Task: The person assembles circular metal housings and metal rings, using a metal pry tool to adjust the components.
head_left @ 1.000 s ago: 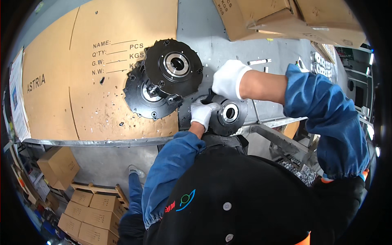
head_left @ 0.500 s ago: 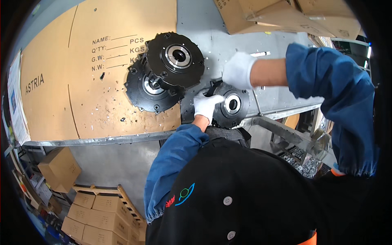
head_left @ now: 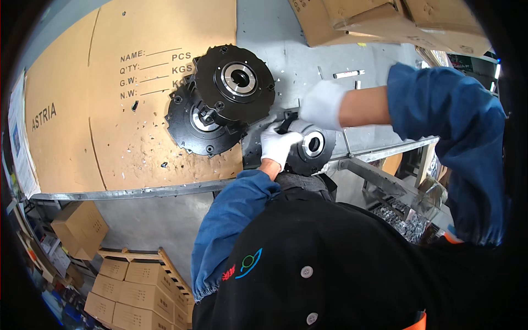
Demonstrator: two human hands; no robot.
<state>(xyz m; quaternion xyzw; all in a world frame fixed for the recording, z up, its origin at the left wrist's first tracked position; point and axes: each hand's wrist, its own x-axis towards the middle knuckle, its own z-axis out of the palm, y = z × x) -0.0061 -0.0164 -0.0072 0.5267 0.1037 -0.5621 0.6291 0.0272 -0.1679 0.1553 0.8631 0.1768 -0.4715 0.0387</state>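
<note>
A black round machine part [head_left: 324,137] with a bright metal ring at its centre is at the bench's front edge, close to my body. My left hand [head_left: 276,146], in a white glove, is closed on its left rim, thumb lying over the top. My right hand [head_left: 322,104], also gloved, is at the part's far edge, blurred and curled like a fist. Whatever it holds is hidden. To the left, one larger black disc part [head_left: 256,63] with a metal hub rests partly over a second toothed disc [head_left: 190,132].
Flattened cardboard [head_left: 148,121] with dark chips covers the bench's left side. Cardboard boxes [head_left: 374,27] stand at the far right. A white pen-like stick [head_left: 348,73] lies on the grey bench top. Below, boxes are stacked on a wooden pallet [head_left: 170,269]; a metal rail [head_left: 379,179] runs at right.
My right hand has shifted slightly down and stays blurred over the part's far edge. The part is tilted a little differently; my left hand keeps its hold.
</note>
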